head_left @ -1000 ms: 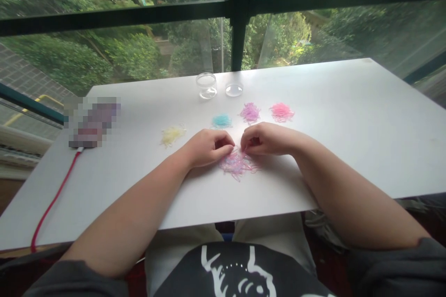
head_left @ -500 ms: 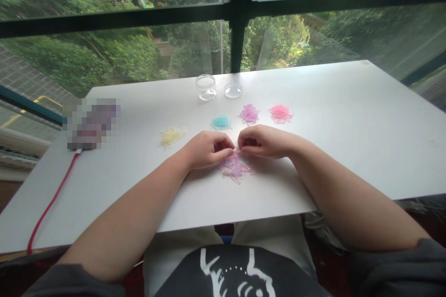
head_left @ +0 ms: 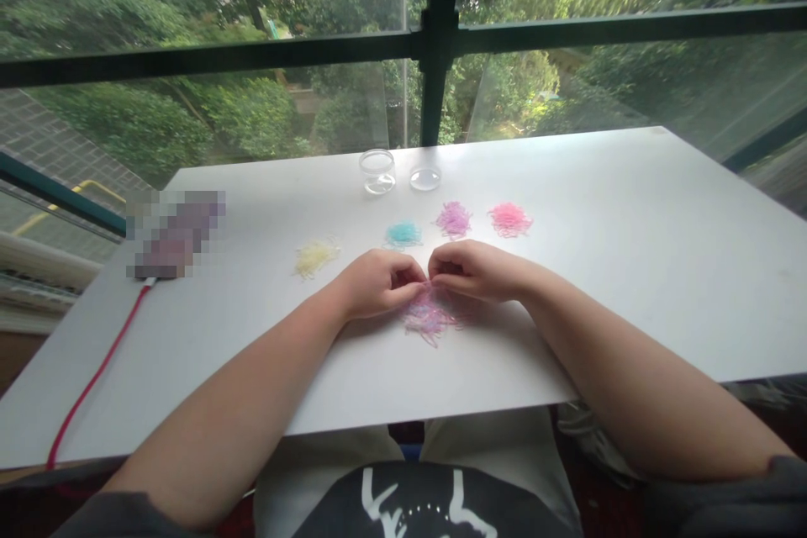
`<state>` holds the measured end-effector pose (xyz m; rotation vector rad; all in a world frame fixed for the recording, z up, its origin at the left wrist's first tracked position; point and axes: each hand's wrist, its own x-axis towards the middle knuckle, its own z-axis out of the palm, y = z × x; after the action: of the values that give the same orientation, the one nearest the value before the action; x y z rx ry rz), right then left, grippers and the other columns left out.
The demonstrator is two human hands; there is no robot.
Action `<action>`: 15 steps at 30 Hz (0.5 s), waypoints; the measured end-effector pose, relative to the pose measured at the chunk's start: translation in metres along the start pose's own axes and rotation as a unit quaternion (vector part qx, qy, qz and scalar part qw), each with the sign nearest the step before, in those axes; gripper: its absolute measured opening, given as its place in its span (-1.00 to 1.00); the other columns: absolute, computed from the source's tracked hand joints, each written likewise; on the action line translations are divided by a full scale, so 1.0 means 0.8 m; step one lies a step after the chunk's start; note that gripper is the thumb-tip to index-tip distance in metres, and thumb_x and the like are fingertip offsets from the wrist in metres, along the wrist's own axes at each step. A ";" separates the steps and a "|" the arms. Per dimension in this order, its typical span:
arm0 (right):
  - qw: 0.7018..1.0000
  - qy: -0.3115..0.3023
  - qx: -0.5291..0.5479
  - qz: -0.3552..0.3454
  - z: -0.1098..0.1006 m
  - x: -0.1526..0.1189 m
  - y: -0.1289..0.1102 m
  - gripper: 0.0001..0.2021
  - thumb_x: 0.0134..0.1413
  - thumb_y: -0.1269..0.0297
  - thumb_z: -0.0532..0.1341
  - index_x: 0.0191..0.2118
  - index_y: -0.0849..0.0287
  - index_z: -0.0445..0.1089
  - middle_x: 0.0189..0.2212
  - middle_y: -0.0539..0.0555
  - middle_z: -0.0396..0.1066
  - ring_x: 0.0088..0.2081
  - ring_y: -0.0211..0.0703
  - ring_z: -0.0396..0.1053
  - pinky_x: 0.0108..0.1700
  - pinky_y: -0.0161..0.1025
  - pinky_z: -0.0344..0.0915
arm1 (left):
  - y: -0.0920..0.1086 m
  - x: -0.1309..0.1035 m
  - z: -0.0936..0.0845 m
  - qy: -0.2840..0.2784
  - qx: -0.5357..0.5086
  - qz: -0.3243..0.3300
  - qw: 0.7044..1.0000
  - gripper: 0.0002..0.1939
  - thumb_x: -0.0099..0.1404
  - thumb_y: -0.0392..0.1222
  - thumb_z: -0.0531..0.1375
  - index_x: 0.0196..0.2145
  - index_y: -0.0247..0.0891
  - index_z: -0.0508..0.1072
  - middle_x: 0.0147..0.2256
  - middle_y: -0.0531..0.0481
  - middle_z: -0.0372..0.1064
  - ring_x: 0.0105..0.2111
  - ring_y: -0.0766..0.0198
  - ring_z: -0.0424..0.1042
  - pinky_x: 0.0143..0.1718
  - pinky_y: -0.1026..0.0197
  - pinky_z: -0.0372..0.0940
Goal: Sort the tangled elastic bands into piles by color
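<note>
A loose mixed pile of small rubber bands (head_left: 429,321), mostly pink and purple, lies on the table in front of me. At its far edge my left hand (head_left: 384,282) pinches with thumb and forefinger. My right hand (head_left: 472,271) pinches the same way from the other side, its fingertips almost touching the left ones. Pinkish bands show at the fingertips; how many are gripped is too small to tell. Beyond the hands are sorted heaps: yellow bands (head_left: 314,257), blue bands (head_left: 403,234), purple bands (head_left: 453,219) and pink bands (head_left: 510,219).
Near the window edge of the white table (head_left: 636,269) stand a clear round container (head_left: 377,173) and a clear lid (head_left: 425,178). On the left lies a blurred-out device (head_left: 180,235), with a red cable (head_left: 101,370) running from it to the table's front edge.
The view has tilted slightly, so everything sits a little lower. Both hands keep their pinch at the mixed pile, with fingertips slightly closer together. The sorted heaps look the same.
</note>
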<state>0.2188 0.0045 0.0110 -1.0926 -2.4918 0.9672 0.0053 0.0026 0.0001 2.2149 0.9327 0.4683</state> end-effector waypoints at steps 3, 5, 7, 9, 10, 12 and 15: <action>1.000 -0.006 -0.001 0.004 -0.001 -0.001 -0.001 -0.92 0.03 0.37 0.14 -0.35 0.22 0.37 -0.48 0.01 0.39 -0.47 -0.30 0.25 -0.42 -0.37 0.12 | 0.000 0.000 -0.001 0.000 0.001 -0.004 1.000 -0.86 0.17 -0.23 0.16 -0.35 -0.28 0.51 -0.47 0.04 0.46 -0.50 0.41 0.34 -0.47 0.39 0.20; 1.000 -0.010 -0.004 0.008 -0.002 -0.001 -0.001 -0.91 0.04 0.39 0.12 -0.34 0.21 0.36 -0.46 0.01 0.41 -0.46 -0.29 0.27 -0.40 -0.36 0.14 | 0.000 0.000 -0.001 -0.002 0.000 -0.007 1.000 -0.86 0.17 -0.23 0.16 -0.36 -0.28 0.51 -0.47 0.04 0.46 -0.50 0.41 0.34 -0.47 0.39 0.20; 1.000 -0.013 -0.009 0.010 -0.002 -0.002 -0.002 -0.91 0.03 0.40 0.11 -0.33 0.21 0.36 -0.45 0.01 0.42 -0.45 -0.28 0.28 -0.39 -0.35 0.16 | 0.000 -0.001 -0.001 -0.004 -0.001 -0.011 1.000 -0.86 0.16 -0.22 0.16 -0.36 -0.28 0.51 -0.47 0.04 0.46 -0.51 0.41 0.34 -0.47 0.39 0.20; 1.000 -0.011 -0.012 0.011 -0.003 -0.002 -0.002 -0.91 0.03 0.41 0.11 -0.34 0.21 0.35 -0.46 0.01 0.41 -0.45 -0.28 0.28 -0.40 -0.35 0.16 | 0.000 -0.001 -0.001 -0.003 -0.002 -0.012 1.000 -0.86 0.16 -0.22 0.16 -0.36 -0.28 0.50 -0.47 0.04 0.45 -0.51 0.41 0.34 -0.48 0.39 0.20; 1.000 -0.009 -0.012 0.010 -0.003 -0.002 -0.001 -0.91 0.03 0.41 0.11 -0.34 0.20 0.35 -0.46 0.01 0.41 -0.45 -0.28 0.28 -0.40 -0.35 0.16 | 0.000 -0.001 -0.001 -0.001 -0.003 -0.012 1.000 -0.86 0.17 -0.22 0.16 -0.36 -0.28 0.50 -0.47 0.04 0.45 -0.51 0.41 0.34 -0.48 0.38 0.20; 1.000 -0.003 -0.011 0.007 -0.003 -0.002 0.000 -0.92 0.02 0.42 0.10 -0.34 0.20 0.34 -0.46 0.00 0.39 -0.46 -0.29 0.26 -0.41 -0.35 0.16 | 0.000 -0.002 -0.001 0.002 -0.003 -0.013 1.000 -0.87 0.17 -0.22 0.16 -0.37 -0.28 0.50 -0.47 0.04 0.45 -0.51 0.41 0.34 -0.47 0.38 0.21; 1.000 0.010 -0.005 -0.002 -0.002 -0.002 0.002 -0.93 0.03 0.42 0.10 -0.36 0.21 0.32 -0.47 0.00 0.37 -0.47 -0.29 0.24 -0.42 -0.35 0.16 | -0.001 -0.002 -0.001 0.000 0.003 -0.011 1.000 -0.88 0.16 -0.23 0.16 -0.38 -0.27 0.49 -0.47 0.05 0.45 -0.50 0.40 0.34 -0.45 0.37 0.22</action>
<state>0.2221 0.0051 0.0112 -1.0957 -2.4845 0.9375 0.0034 0.0023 0.0003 2.2085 0.9581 0.4565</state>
